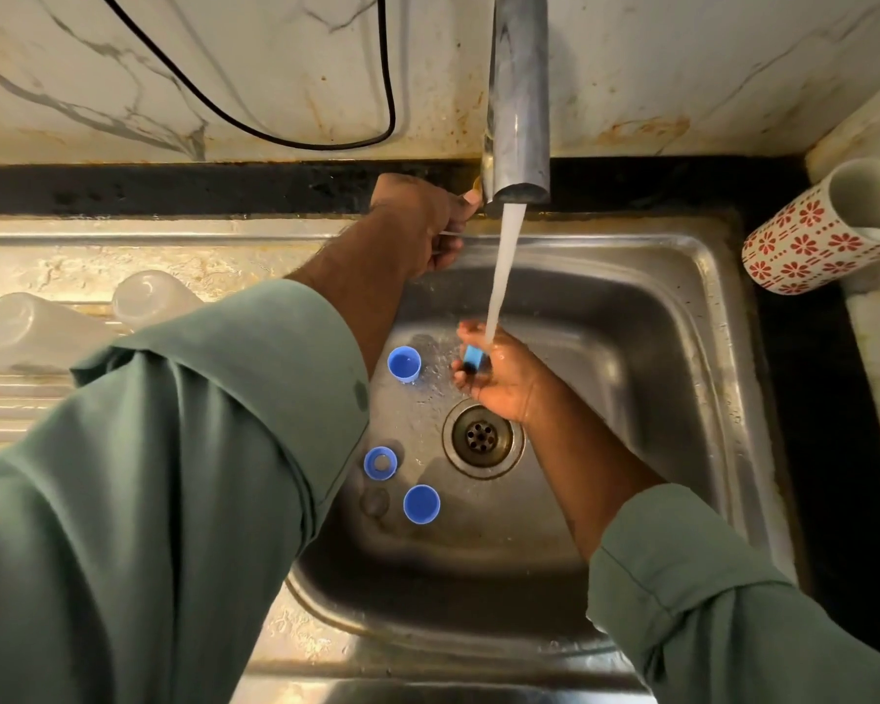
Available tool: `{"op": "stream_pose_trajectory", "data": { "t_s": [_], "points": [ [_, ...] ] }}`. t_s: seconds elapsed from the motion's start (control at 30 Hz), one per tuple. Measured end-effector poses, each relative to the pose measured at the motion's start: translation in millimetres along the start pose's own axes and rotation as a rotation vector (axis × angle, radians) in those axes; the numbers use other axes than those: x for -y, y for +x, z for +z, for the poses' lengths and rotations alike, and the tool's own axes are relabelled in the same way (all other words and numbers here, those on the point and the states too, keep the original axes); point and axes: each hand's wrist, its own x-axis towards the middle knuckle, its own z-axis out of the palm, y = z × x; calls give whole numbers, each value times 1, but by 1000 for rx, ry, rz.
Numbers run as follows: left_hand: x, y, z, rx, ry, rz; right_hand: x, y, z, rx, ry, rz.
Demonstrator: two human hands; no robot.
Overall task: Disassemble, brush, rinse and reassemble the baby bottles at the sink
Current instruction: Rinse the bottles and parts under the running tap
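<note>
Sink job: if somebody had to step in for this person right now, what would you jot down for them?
Left hand: curled on the tap handle beside the spout; water running.
Right hand: holds a small blue bottle part under the stream.
In the sink basin: a blue cap left of the right hand, a blue ring and another blue cap near the drain.
Two clear bottles lie on the drainboard, left.
Done: bottles taken apart.
Left: rinse the other blue parts, reassemble. No brush in view, so brushing can't be judged.
</note>
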Motion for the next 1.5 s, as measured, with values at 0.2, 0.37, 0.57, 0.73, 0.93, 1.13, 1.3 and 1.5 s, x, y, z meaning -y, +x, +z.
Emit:
{"op": "stream_pose_trajectory", "data": {
  "t_s": [0.2,0.37,0.57,0.73,0.93,1.13,1.3,1.5],
  "points": [
    [1,1,1,-12,1,12,-2,-5,2,-151,-392,-67],
    [2,2,1,-5,-1,1,-2,-8,-5,-71,-169,-13],
    [2,2,0,-2,-1,13,-4,-12,-18,-13,198,-84],
    [3,5,-1,19,10,0,-3,-12,-20,-3,309,-41],
    [3,6,-1,25,-7,-4,-9,-8,-17,-21,229,-54],
    [2,6,-2,26,-7,-1,-9,-8,-15,-186,-37,-6],
    [2,7,-2,21,1,-4,-7,-1,-13,-157,89,-99],
    [6,4,-2,-1,-31,15,-9,-10,-11,-72,121,-151]
  ]
}}
